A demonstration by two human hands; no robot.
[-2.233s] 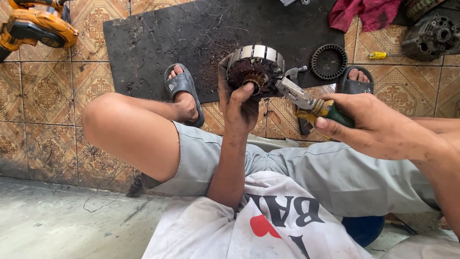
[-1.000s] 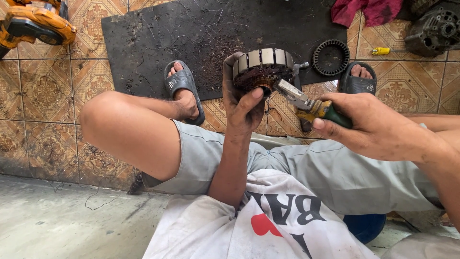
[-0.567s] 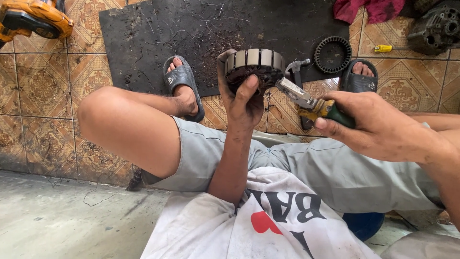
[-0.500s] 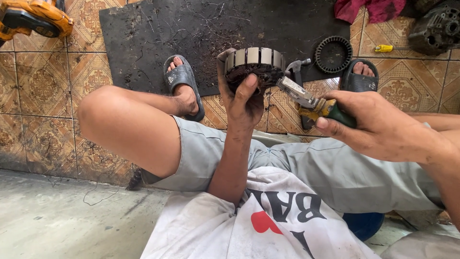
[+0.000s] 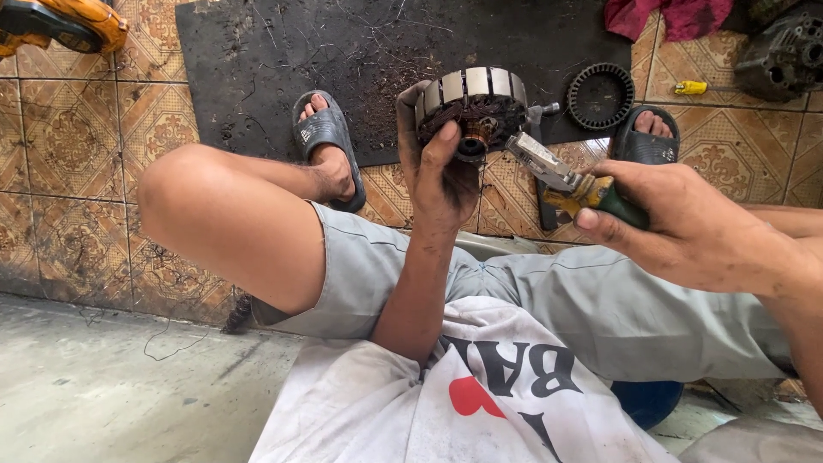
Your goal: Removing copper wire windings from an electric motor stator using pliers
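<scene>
My left hand (image 5: 439,176) grips a round metal motor rotor (image 5: 473,101) with dark copper windings, held up over my lap with its wound side toward me. My right hand (image 5: 686,227) holds pliers (image 5: 566,182) with a green and yellow handle. The pliers' jaws point left and sit just beside the rotor's lower right edge, near its centre hub. Whether the jaws touch the windings is unclear.
A black rubber mat (image 5: 377,60) strewn with wire scraps lies on the patterned tile floor. A black toothed ring (image 5: 600,94) rests at its right edge. A yellow screwdriver (image 5: 699,87), a grey motor housing (image 5: 784,51), red cloth (image 5: 664,15) and a yellow power tool (image 5: 60,24) lie around.
The rotor has been turned in my left hand, its laminated rim now facing up. The pliers stayed at its lower right side.
</scene>
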